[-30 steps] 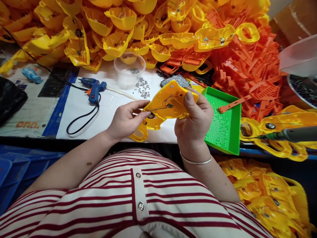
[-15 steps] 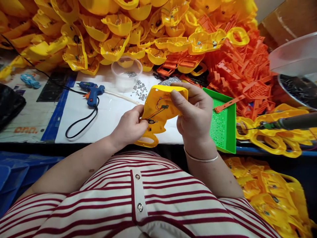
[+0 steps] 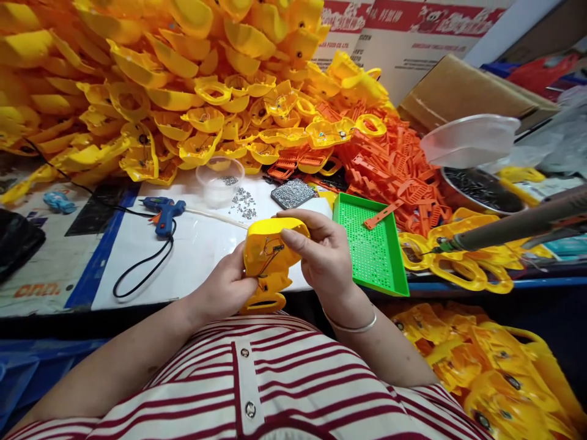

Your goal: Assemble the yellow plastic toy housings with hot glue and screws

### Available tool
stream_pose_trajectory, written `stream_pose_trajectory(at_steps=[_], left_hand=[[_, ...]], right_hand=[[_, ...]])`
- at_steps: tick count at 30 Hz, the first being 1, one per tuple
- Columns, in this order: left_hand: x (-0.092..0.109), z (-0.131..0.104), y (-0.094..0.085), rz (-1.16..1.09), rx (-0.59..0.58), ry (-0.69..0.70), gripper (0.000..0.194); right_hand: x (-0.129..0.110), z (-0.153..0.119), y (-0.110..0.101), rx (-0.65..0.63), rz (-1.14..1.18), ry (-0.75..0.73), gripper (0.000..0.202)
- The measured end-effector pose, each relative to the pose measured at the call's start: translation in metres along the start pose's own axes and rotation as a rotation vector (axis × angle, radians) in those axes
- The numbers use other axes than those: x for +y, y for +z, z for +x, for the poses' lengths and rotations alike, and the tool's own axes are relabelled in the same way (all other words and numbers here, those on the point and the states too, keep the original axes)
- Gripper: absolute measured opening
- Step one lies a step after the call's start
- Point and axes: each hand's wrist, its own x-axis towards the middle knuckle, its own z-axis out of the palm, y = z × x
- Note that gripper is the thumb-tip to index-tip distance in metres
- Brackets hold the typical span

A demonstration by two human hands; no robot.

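Note:
Between my two hands is a yellow plastic shell half (image 3: 270, 256), its hollow side toward me, with thin wires and a small circuit board inside and a loop handle at its lower end. My left hand (image 3: 224, 278) grips its left edge, thumb across the lower part. With the thumb inside the rim and the fingers behind, my right hand (image 3: 321, 253) holds the upper right edge. Just beyond the shell lie a dark pad covered with small screws (image 3: 293, 194) and a scatter of loose metal bits (image 3: 243, 203).
A blue glue gun (image 3: 164, 214) with a looped cord rests at left. Yellow shells (image 3: 151, 98) are heaped behind, beside orange plastic parts (image 3: 389, 165). A green perforated tray (image 3: 367, 256) stands at right, near a hanging power screwdriver (image 3: 513, 223) and a bowl of dark screws (image 3: 481, 189).
The view has tilted upward, bringing cartons at the back into sight. Both hands keep hold of the shell, which is now turned slightly and sits lower, nearer my body.

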Motion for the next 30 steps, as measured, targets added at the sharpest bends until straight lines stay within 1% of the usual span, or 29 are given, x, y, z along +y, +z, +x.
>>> stream_pose_trajectory(at_steps=[2, 4, 6, 8, 12, 15, 18, 22, 26, 28, 30], left_hand=[[-0.003, -0.001, 0.002, 0.018, -0.001, -0.026, 0.033], [-0.009, 0.001, 0.001, 0.040, 0.043, -0.028, 0.030], [-0.014, 0.001, 0.000, 0.069, 0.084, -0.006, 0.034], [-0.017, 0.001, -0.001, 0.095, 0.097, 0.020, 0.041], [-0.017, -0.002, -0.002, 0.130, 0.045, 0.041, 0.048], [-0.016, -0.004, -0.001, 0.153, 0.008, 0.037, 0.051], [-0.018, -0.006, -0.001, 0.206, -0.013, 0.061, 0.047], [-0.021, -0.009, -0.005, 0.299, -0.045, 0.142, 0.041], [-0.018, -0.011, -0.005, 0.385, -0.137, 0.257, 0.039], [-0.015, -0.013, -0.003, 0.398, -0.149, 0.353, 0.046], [-0.011, -0.015, 0.001, 0.398, -0.111, 0.492, 0.059]], right_hand=[[0.001, 0.001, -0.002, -0.019, -0.014, 0.028, 0.032], [0.001, 0.003, -0.006, -0.053, -0.032, 0.062, 0.036], [0.001, 0.003, -0.009, -0.110, -0.042, 0.084, 0.042], [0.000, 0.003, -0.012, -0.174, -0.048, 0.071, 0.047], [-0.003, 0.000, -0.015, -0.251, -0.043, 0.008, 0.047], [-0.002, -0.002, -0.015, -0.242, -0.042, 0.004, 0.047], [-0.002, -0.005, -0.015, -0.213, -0.069, -0.014, 0.044], [-0.002, -0.009, -0.016, -0.195, -0.096, -0.109, 0.037], [-0.002, -0.010, -0.020, -0.192, -0.110, -0.254, 0.032], [-0.003, -0.010, -0.022, -0.214, -0.079, -0.301, 0.033], [-0.006, -0.011, -0.022, -0.258, -0.036, -0.355, 0.032]])
